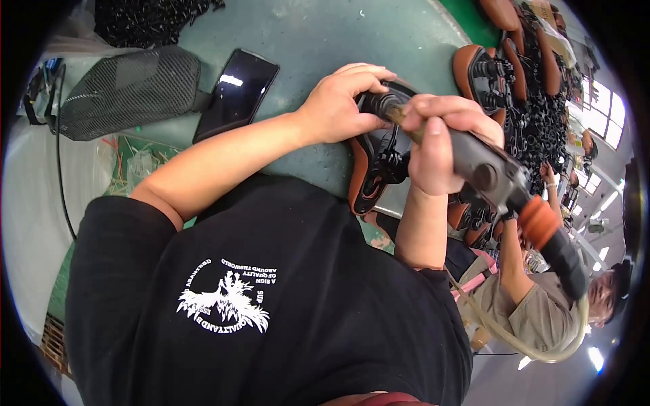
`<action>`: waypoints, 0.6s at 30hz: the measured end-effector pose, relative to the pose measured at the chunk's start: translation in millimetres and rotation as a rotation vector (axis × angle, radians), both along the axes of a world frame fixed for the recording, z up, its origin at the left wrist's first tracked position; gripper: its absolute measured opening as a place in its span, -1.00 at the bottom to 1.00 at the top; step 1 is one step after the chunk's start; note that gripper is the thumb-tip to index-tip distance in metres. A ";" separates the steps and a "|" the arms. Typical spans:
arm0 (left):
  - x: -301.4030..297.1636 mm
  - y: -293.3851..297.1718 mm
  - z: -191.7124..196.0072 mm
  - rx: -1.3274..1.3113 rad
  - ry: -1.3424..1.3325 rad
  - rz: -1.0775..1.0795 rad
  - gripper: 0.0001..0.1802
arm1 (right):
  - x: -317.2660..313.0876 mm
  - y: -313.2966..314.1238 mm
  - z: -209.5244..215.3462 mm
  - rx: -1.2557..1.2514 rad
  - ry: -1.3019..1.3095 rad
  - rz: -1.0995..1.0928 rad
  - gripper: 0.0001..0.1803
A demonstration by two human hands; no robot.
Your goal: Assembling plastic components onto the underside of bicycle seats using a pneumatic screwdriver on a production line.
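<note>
Two-handed: reaching across with the left grip (342, 101), pinching a black ribbed part (380, 105) by an orange-edged piece (361, 177) over the surface (298, 40); clenched around a grey tool (481, 166) with the right grip (450, 139); white lettering (252, 271) on black shirt (338, 298).

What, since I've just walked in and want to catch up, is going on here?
Someone in a black T-shirt is working at a grey-green table. The right hand grips a dark tool with an orange band, its tip at a round black piece that the left hand holds. Beneath the hands is a black and orange-brown part. A phone lies to the left; similar parts are piled to the right, near another person.
</note>
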State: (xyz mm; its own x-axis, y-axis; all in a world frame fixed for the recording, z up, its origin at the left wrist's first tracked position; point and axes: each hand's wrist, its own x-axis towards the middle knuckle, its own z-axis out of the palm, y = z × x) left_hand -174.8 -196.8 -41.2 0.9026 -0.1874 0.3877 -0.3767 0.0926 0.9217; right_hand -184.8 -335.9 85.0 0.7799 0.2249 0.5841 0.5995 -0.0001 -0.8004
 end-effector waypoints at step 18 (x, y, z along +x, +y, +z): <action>124.7 183.3 26.6 1.245 -0.232 0.568 -0.82 | -77.2 -80.8 63.0 0.298 -0.101 -0.095 -0.68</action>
